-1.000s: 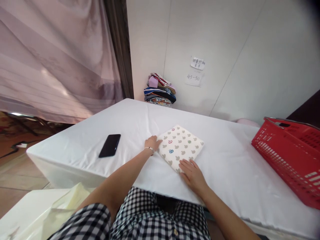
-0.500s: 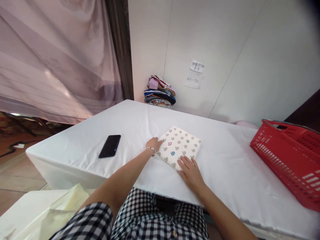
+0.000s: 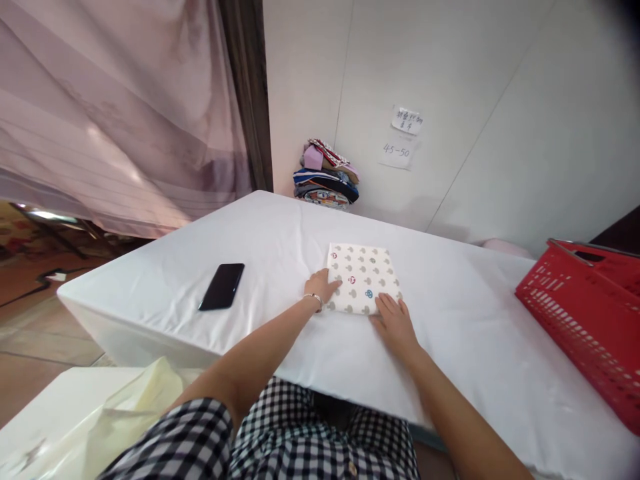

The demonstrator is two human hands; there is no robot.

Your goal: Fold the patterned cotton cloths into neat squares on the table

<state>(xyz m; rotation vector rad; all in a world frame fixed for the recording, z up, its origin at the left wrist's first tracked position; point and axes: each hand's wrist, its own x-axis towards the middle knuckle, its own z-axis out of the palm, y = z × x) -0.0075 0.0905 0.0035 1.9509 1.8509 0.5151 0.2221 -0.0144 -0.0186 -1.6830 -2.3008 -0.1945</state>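
Observation:
A folded white cloth [image 3: 363,277] with grey, red and blue mushroom prints lies as a flat, roughly square bundle on the white-covered table. At its left edge is my left hand [image 3: 320,287], thumb over the top and the other fingers closed along the side, partly hidden. My right hand [image 3: 397,323] rests on the near right corner, its fingers stretched out flat on the fabric and the thumb by the near edge.
On the table's left side lies a black phone [image 3: 223,287]. A red plastic basket [image 3: 585,313] stands at the right. Several folded garments [image 3: 326,177] are stacked against the wall. A pale yellow plastic bag [image 3: 135,413] sits on a white surface at lower left.
The folded cloth has turned so that its edges lie nearly square to the table's front, and both hands have moved with it. The camera view has shifted slightly.

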